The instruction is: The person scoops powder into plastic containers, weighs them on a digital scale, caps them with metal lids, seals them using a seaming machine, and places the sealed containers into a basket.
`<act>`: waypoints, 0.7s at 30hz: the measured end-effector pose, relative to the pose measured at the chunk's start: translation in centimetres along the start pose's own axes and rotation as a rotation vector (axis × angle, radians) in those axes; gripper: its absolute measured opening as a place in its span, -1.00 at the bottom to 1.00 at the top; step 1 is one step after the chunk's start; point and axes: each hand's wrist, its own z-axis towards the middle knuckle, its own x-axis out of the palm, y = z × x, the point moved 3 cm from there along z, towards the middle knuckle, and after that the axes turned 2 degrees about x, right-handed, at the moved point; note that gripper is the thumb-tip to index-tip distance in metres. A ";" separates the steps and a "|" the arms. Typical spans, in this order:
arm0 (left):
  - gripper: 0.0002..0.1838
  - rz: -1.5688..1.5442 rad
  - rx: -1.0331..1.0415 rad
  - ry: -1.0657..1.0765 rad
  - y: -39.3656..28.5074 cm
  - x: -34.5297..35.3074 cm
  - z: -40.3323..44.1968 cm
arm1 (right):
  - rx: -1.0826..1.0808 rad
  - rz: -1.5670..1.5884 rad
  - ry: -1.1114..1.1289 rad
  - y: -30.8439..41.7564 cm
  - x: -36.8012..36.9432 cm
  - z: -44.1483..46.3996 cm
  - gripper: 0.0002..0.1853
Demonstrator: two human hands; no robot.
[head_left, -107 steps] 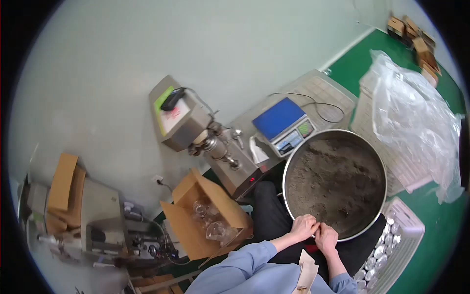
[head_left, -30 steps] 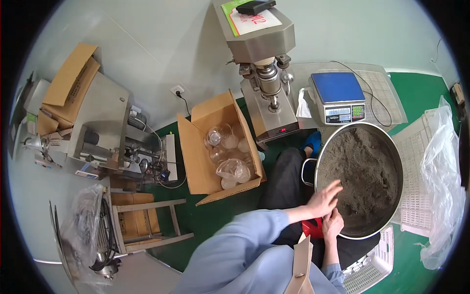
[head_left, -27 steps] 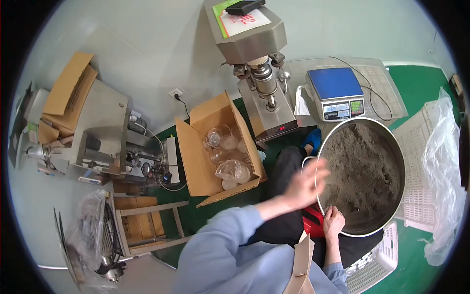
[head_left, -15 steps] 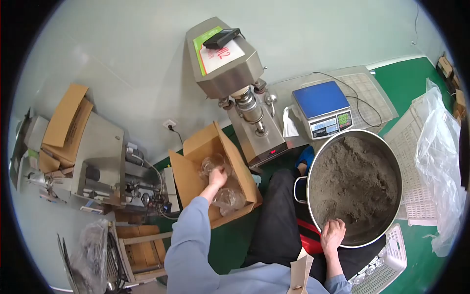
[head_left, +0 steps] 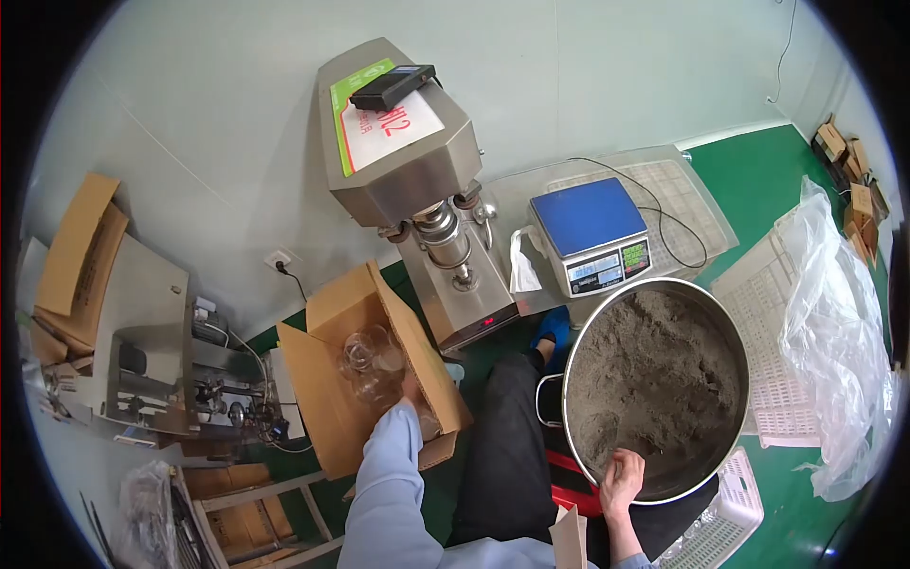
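Note:
My left hand (head_left: pixel 411 390) reaches into an open cardboard box (head_left: pixel 311 389), near its right inner wall. Clear plastic containers (head_left: pixel 360 353) lie inside, close to the hand. Its fingers are mostly hidden, so I cannot see whether it grips one. My right hand (head_left: pixel 622 477) is at the near left rim of a large steel pot (head_left: pixel 742 398), its fingers curled inward over the edge. Grey-brown powder (head_left: pixel 668 365) fills much of the pot. A faint rounded outline shows in the powder by the right fingers; I cannot make out what it is.
A steel machine (head_left: pixel 403 156) stands beyond the box, with a black device (head_left: pixel 391 87) on top. A blue-topped scale (head_left: pixel 590 218) sits behind the pot. White crates (head_left: pixel 773 379) and plastic sheeting (head_left: pixel 834 332) are at right; metal equipment (head_left: pixel 142 351) is at left.
My left hand has moved from the upper container toward the box's near right side, deeper in. My right hand stays at the pot rim. The whole view has shifted slightly.

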 end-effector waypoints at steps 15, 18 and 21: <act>-0.68 -0.800 0.204 -0.719 -5.3 -15.0 -16.3 | 0.331 0.437 0.063 -2.1 0.0 -0.9 -0.76; -0.72 -1.096 0.356 -0.559 -13.2 -18.3 -25.7 | 0.115 0.363 0.041 1.9 -1.7 0.8 -0.21; -0.82 -0.885 0.433 -0.238 -20.0 -13.6 -31.6 | -0.149 0.348 0.071 7.9 -4.0 2.9 0.09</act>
